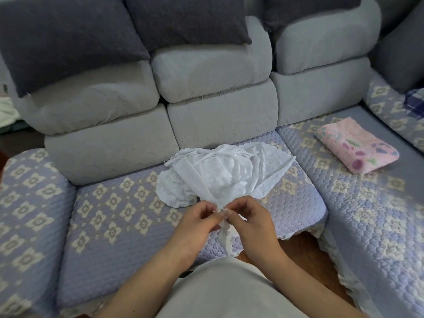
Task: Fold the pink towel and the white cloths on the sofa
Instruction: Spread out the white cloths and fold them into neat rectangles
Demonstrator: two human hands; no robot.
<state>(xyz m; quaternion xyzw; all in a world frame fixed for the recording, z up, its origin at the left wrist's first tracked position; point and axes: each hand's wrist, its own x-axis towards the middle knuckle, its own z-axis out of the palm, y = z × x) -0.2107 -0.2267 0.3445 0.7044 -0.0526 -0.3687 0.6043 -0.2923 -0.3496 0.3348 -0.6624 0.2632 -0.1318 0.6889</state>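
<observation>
The person is standing at the sofa point(119, 226), both hands meeting over the front of the middle seat. The left hand point(197, 222) and the right hand point(249, 222) are each pinching the same gathered corner of a white cloth point(220, 177), fingertips almost touching. The rest of the white fabric is lying crumpled on the quilted cover, reaching back toward the cushions. The pink towel point(356, 148) is sitting folded on the seat to the right, well apart. 2 dark pillows point(96, 31) are leaning along the backrest.
</observation>
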